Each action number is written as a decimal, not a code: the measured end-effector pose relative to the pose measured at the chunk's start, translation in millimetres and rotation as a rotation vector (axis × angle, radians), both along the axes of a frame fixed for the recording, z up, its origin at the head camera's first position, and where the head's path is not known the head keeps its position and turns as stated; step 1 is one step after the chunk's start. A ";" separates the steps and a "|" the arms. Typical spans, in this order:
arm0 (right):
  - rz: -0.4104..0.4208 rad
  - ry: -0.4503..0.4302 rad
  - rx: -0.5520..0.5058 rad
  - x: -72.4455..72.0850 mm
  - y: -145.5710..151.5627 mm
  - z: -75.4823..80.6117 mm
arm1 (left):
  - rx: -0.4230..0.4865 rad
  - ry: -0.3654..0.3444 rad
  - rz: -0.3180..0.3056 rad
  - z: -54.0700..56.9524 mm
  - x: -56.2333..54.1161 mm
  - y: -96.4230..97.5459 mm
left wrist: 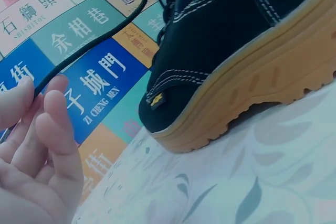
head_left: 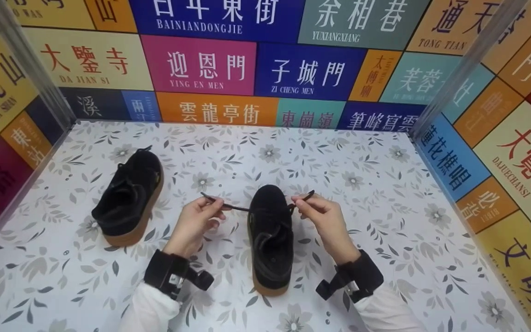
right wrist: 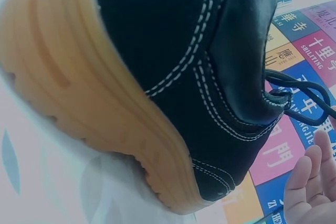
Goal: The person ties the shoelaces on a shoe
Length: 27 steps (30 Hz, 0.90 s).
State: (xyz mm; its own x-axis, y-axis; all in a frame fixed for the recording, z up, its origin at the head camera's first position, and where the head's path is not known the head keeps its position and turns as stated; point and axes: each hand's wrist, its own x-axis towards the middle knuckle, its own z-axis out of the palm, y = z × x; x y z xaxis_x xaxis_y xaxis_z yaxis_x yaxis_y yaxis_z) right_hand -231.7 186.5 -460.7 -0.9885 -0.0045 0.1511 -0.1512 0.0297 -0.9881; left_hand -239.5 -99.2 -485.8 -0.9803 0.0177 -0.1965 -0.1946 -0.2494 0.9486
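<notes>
A black lace-up shoe [head_left: 268, 199] with a tan sole stands upright between the two hands, its toe facing away. On its left, my left hand [head_left: 196, 225] pinches a black shoelace [head_left: 237, 207] between thumb and fingertips, near the lace's end. That lace runs fairly straight to the shoe; the left wrist view shows the pinching fingers [left wrist: 55, 114]. My right hand [head_left: 329, 223] pinches lace on the shoe's right side, and a short lace tip [head_left: 310, 194] sticks out past its fingers. Loops of lace [right wrist: 307, 95] show by the shoe's tongue in the right wrist view.
Another black shoe [head_left: 129, 198] with a tan sole stands to the left, its laces on top. Both rest on a white floral-patterned surface [head_left: 371, 152]. Panels with coloured street-name signs [head_left: 201, 64] rise at the back and sides.
</notes>
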 end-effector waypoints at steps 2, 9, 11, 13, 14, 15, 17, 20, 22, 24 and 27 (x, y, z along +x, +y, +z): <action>0.003 -0.006 -0.002 0.7 0.7 -1.7 | 0.011 -0.010 0.019 -0.8 0.2 -4.6; -0.004 -0.022 0.021 3.1 2.4 -6.7 | 0.021 -0.035 0.066 -8.4 -2.6 -19.9; -0.008 -0.030 0.030 4.1 3.2 -8.4 | 0.034 -0.044 0.081 -11.7 -3.9 -22.8; -0.010 -0.035 0.037 5.4 4.1 -10.4 | 0.043 -0.055 0.092 -14.9 -5.4 -25.1; -0.010 -0.034 0.048 6.2 4.8 -11.4 | 0.042 -0.060 0.099 -16.4 -6.0 -26.3; -0.010 -0.032 0.063 6.9 5.6 -12.5 | 0.044 -0.064 0.105 -17.5 -6.7 -27.6; -0.007 -0.020 0.089 9.0 6.9 -13.9 | 0.045 -0.070 0.116 -19.0 -7.6 -30.5; -0.002 -0.002 0.118 12.5 9.0 -16.0 | 0.035 -0.071 0.127 -20.5 -9.0 -36.0; -0.003 0.008 0.123 14.4 10.1 -17.0 | 0.030 -0.069 0.133 -21.6 -9.7 -39.6; -0.011 0.010 0.133 15.7 11.5 -18.4 | 0.023 -0.070 0.142 -22.7 -9.9 -42.9; -0.022 0.004 0.153 17.7 13.3 -20.1 | 0.021 -0.079 0.161 -24.2 -9.6 -46.3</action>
